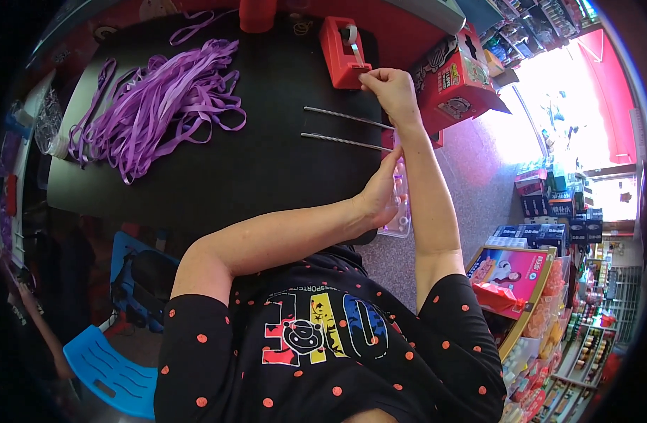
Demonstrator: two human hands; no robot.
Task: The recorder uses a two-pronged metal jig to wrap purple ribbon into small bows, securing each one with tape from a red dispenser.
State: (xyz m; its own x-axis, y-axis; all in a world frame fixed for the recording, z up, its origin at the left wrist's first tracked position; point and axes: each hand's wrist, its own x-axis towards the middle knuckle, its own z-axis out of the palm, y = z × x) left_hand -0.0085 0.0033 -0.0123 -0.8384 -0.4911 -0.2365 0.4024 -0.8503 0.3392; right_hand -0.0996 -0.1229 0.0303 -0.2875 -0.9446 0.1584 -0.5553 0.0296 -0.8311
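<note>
My right hand (pixel 395 90) is at the front of a red tape dispenser (pixel 342 60), thumb and forefinger pinched at the end of the tape (pixel 356 51) by the cutting edge. Below it, my left hand (pixel 380 192) is beyond the table's right edge, turned side-on with its thumb up by the end of the lower rod. Its other fingers look curled, and what they hold is hidden. Two twisted metal rods (pixel 346 115) lie side by side, pointing left over the black table (pixel 267 169). My right wrist and forearm pass close by their right ends.
A heap of purple ribbon (pixel 172 99) covers the table's left part. A red container (pixel 257 15) stands at the back. Right of the dispenser is a red printed box (pixel 456 81). A clear plastic case (pixel 402 224) is below my left hand. A blue stool (pixel 112 370) stands lower left.
</note>
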